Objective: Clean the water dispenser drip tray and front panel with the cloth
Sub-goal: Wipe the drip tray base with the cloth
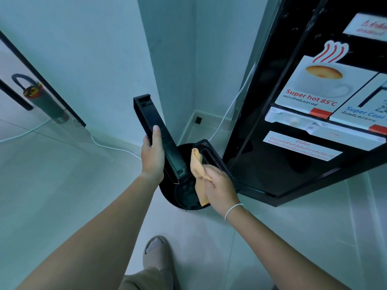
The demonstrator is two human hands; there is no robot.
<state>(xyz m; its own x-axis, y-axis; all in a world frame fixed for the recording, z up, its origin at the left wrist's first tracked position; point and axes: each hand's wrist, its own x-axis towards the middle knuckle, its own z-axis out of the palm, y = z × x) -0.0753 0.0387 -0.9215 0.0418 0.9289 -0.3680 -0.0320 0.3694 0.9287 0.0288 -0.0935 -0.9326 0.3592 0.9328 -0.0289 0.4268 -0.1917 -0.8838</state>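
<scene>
My left hand (pixel 152 155) grips the long black drip tray (pixel 156 130), holding it tilted on end over a round black bin (pixel 180 193) on the floor. My right hand (pixel 219 187) holds a folded orange cloth (pixel 198 170) together with the black slotted grille (pixel 215 159) of the tray, just right of the tray. The black water dispenser (pixel 293 143) stands at the right, its front panel carrying hot and cool stickers and a white tap bar (pixel 314 127).
A wall corner stands behind the bin, with a white cable (pixel 228 116) running down beside the dispenser. At far left a glass door shows a red extinguisher (pixel 39 97) behind it. My slippered foot (pixel 156 254) stands on the pale tiled floor at the bottom.
</scene>
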